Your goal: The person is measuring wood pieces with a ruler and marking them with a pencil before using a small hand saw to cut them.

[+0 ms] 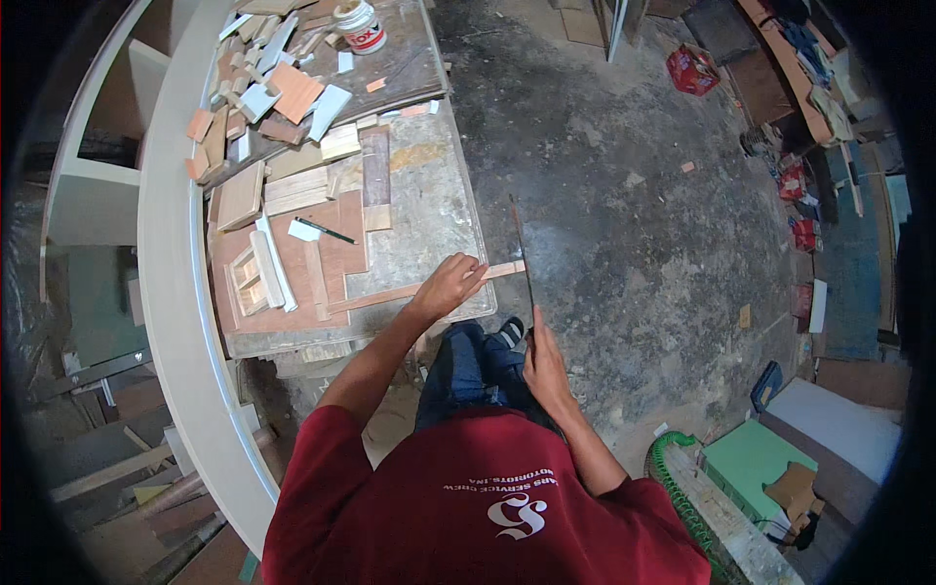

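A long thin wooden strip (380,297) lies across the work table (434,210), its right end jutting past the edge. My left hand (450,285) is closed on the strip near the table's edge and presses it down. In my right hand (548,369) is a handsaw (524,239), gripped by its handle, which my fingers mostly hide. Its blade appears nearly edge-on and points away from me. The blade stands at the strip's jutting end; I cannot tell how far it has cut in. Left of the strip lie a dark pencil (330,231) and a small wooden frame (255,278).
Wood offcuts (292,93) are heaped at the table's far left beside a white tub (359,27). A long pale panel (180,292) borders the table's left side. Right of the table is a stained concrete floor (634,224), with a red bag-like item (692,70) farther off.
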{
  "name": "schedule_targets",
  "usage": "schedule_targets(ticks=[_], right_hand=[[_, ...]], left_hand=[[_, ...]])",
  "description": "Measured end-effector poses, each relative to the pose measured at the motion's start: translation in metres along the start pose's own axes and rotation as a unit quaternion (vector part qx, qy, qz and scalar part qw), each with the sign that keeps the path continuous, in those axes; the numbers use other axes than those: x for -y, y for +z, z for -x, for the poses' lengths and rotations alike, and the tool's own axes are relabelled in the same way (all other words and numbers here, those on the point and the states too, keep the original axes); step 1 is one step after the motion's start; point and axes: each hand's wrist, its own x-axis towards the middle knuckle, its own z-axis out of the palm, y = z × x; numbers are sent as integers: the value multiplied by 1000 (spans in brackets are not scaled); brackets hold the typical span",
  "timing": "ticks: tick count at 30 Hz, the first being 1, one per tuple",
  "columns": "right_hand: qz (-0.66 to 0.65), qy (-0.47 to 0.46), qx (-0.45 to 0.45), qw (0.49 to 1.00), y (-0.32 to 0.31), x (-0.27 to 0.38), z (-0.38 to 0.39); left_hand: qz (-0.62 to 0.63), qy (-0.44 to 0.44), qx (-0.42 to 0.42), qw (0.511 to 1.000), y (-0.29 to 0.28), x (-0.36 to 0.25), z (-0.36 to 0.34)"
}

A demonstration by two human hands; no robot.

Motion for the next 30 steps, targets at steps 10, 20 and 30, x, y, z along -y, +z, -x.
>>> schedule_targets(ticks=[10,20,30], right_hand=[[23,-14,3,1000,-2,7,0],[64,-12,9,998,20,10,-1],[75,32,39,996,25,27,-9]], left_hand=[[-20,16,-27,999,-17,23,22],[25,-21,1,999,0,13,-1],[101,-26,15,994,8,11,-15]])
